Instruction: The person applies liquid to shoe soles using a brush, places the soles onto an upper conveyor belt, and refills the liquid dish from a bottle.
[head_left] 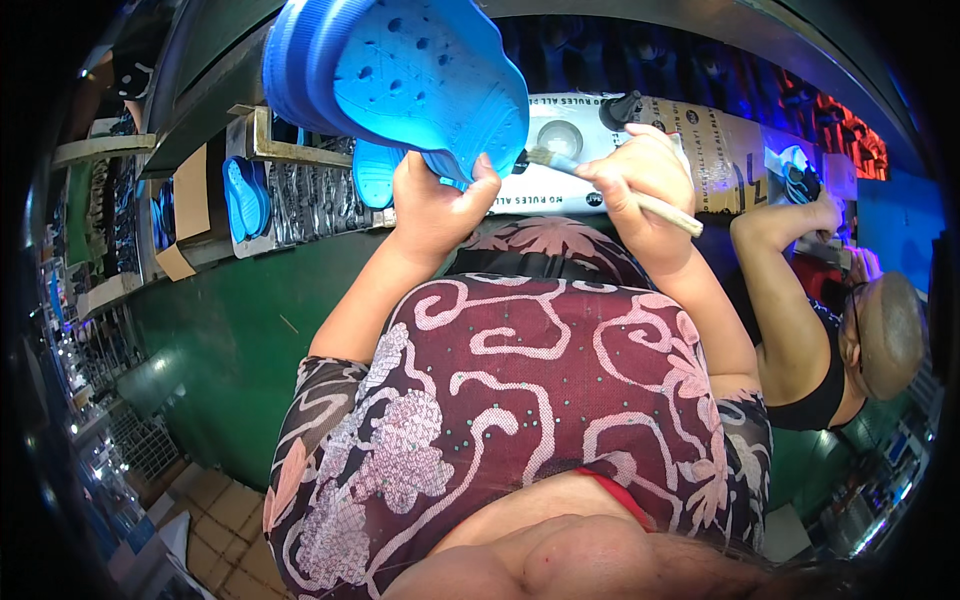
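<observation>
We're at the brushing step, by the look of it: the blue clog [430, 80] is up in the left hand [440, 205], rising above and beyond it, thumb pinching the near edge while the other fingers are mostly hidden. Over in the right hand [645, 185], thumb and fingers are pressed together round the brush [563, 163], handle slanting back toward us, bristles out to the hand's left. They're right by the clog's edge, though we can't tell if they touch! We judge the next stroke calls for a steady left grip and a light, controlled sweep along that edge.

Around us, a round container [560, 138] sits just beyond the brush, on white printed wrapping [550, 195], and a black cone-shaped thing [622, 108] stands beyond the right hand. Both could catch a wide swing. Left of the left hand, more blue footwear [243, 195] waits beside a metal rail [290, 152]; well to the right hand's right, a co-worker [775, 285] reaches in.
</observation>
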